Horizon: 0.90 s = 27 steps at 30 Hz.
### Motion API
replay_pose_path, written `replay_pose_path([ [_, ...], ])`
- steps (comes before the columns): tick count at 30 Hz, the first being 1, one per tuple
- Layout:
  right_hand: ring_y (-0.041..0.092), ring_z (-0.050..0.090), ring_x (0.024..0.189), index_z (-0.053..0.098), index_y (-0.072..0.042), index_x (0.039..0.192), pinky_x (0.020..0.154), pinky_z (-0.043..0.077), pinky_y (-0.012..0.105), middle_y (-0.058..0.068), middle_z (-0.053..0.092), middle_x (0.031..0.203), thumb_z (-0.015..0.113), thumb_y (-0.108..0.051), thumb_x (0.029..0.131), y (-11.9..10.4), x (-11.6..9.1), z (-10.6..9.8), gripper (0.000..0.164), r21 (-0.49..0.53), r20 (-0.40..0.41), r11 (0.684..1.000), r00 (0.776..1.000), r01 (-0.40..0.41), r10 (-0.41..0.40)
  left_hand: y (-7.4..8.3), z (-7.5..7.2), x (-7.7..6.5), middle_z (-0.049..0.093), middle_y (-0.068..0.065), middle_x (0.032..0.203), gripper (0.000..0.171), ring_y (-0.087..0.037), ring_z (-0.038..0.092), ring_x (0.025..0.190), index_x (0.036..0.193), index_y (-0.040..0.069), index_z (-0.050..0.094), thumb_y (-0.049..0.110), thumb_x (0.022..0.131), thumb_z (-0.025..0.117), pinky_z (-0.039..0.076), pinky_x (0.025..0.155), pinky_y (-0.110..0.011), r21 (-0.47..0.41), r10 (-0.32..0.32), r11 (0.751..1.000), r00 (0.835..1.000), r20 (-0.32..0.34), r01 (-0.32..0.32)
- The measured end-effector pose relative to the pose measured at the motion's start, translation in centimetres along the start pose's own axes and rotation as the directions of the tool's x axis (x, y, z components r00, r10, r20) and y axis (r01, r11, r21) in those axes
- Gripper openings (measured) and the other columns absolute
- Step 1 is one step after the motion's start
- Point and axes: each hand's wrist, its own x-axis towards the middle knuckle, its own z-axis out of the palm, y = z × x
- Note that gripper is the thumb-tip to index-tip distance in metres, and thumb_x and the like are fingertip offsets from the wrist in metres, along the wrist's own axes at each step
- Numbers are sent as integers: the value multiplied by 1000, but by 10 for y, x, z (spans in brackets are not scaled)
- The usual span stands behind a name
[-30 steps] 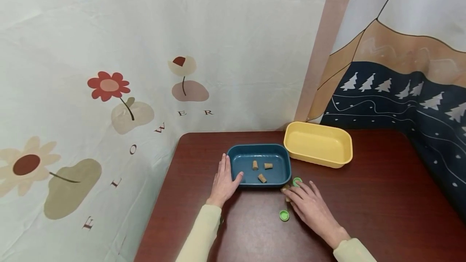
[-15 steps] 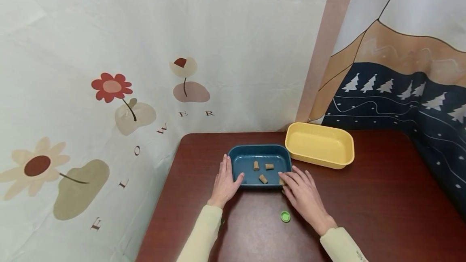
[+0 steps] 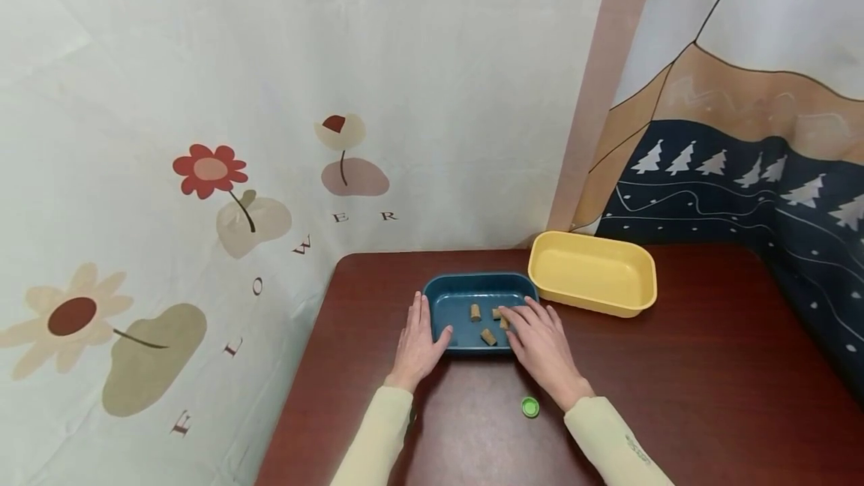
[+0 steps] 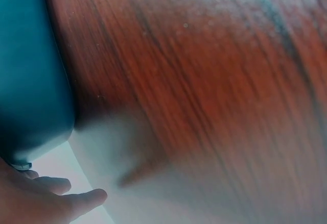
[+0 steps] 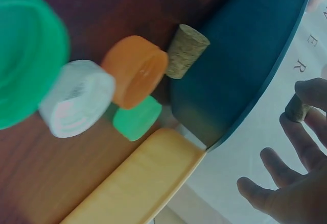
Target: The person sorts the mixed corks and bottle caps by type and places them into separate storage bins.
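My right hand [image 3: 545,343] pinches a cork [image 5: 296,108] between thumb and finger, above the blue tray [image 3: 442,287]. Corks lie inside the tray, among them an upright one [image 3: 475,313] and a tilted one [image 3: 489,337]. At the tray's left end rests my left hand [image 3: 414,347], its fingers straight along the outside and the thumb by the front corner. In the right wrist view another cork [image 5: 187,51] stands on the table against the tray, beside an orange bottle cap [image 5: 135,72], a white cap [image 5: 76,99] and a small green cap [image 5: 137,118].
A yellow tray [image 3: 594,272] sits at the back right, close to the blue one. One green cap [image 3: 530,407] lies in front on the dark red wooden table [image 3: 709,366]. A printed cloth [image 3: 459,96] hangs behind the table.
The right hand has picked up a cork from the table beside the blue tray and carried it left over the tray. The left hand keeps its place at the tray's left end.
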Motion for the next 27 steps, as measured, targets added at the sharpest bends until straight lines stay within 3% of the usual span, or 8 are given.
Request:
replay_pose_path([
  [6, 39, 53, 134, 70, -14, 134, 108, 37, 69, 7, 71, 122, 84, -15, 88, -5, 14, 7, 48, -25, 39, 1000, 999, -14, 15, -2, 1, -1, 5, -10, 174, 90, -41, 17, 156, 165, 2, 15, 51, 101, 55, 29, 116, -66, 1, -5, 1000, 1000, -1, 5],
  [18, 42, 57, 127, 74, -12, 126, 104, 40, 71, 9, 73, 114, 84, -16, 87, -8, 26, 20, 41, -95, 41, 995, 999, -11, 15, -3, 1, 2, 5, -10, 174, 90, -40, 17, 156, 166, 3, 13, 51, 102, 55, 30, 115, -67, 8, 7, 1000, 1000, 4, -7],
  [27, 41, 57, 126, 75, -13, 125, 105, 37, 72, 9, 72, 118, 81, -23, 90, -13, 37, 27, 37, -204, 185, 975, 975, -84, 123, -2, 0, 2, 3, -8, 175, 91, -39, 16, 157, 166, 4, 12, 53, 101, 53, 29, 116, -66, 11, -2, 1000, 1000, 18, 2],
])
